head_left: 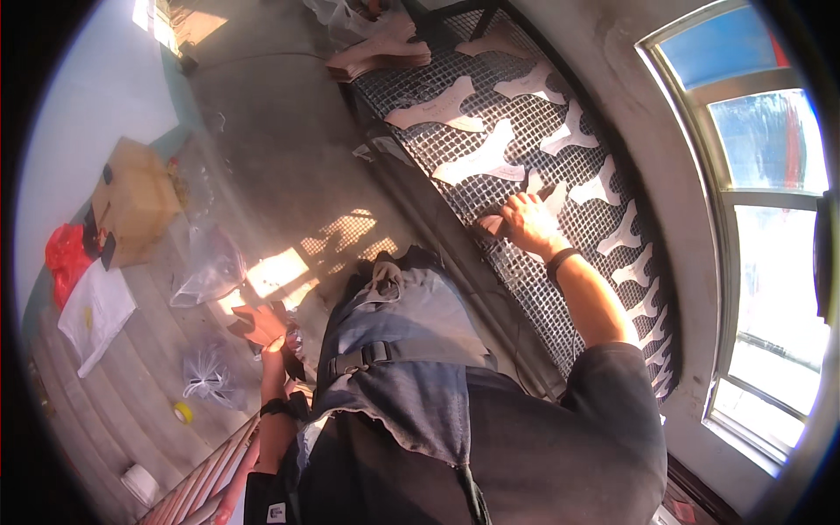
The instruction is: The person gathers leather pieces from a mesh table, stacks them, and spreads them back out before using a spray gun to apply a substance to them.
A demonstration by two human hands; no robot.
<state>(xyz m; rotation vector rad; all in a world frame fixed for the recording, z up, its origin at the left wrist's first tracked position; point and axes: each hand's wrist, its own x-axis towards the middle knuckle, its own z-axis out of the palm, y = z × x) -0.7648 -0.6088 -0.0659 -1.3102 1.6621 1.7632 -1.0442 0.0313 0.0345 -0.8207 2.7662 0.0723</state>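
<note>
My right hand (532,227) reaches over a black wire-mesh rack (516,284), its fingers bent and pressed together on a Y-shaped flat piece (555,199), apparently leather. A darker brown part (492,225) shows beside the fingers; whether it belongs to the same piece I cannot tell. Low by my left side, my left hand (274,343) is closed around several reddish-brown flat pieces (258,322) of a similar look. Pale Y-shaped pieces lie spread in rows on the mesh, among them a large one (483,160) just beyond my right hand.
A stack of cut pieces (381,54) sits at the rack's far left corner. Windows (761,149) line the right wall. Across the floor at left are a cardboard box (136,206), a red bag (67,262), clear plastic bags (212,267) and a yellow tape roll (183,412).
</note>
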